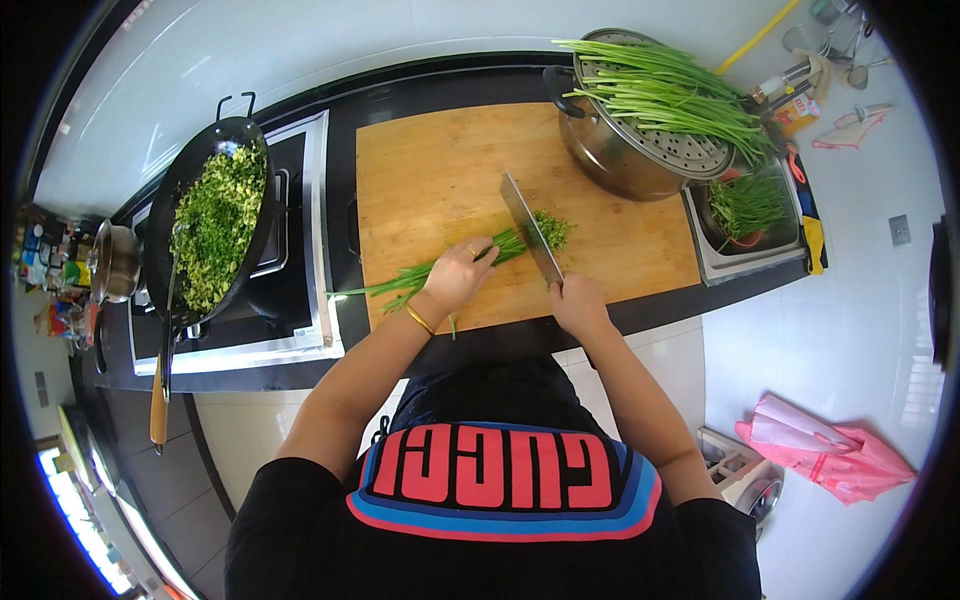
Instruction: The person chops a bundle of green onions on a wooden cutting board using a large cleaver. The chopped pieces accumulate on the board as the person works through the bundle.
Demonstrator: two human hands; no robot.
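My left hand is closed over a bunch of long green chives lying on a wooden cutting board. The stalk ends stick out past the board's left edge. In my right hand is the handle of a cleaver, its broad blade upright across the bunch, just right of my left fingers. Finely chopped green pieces are heaped on the blade's far side. Whether the edge touches the board cannot be made out.
On the stove at left sits a black wok of chopped greens and yellow bits, beside a small lidded pot. A large steamer pot with whole chives stands at back right. More greens lie in the sink.
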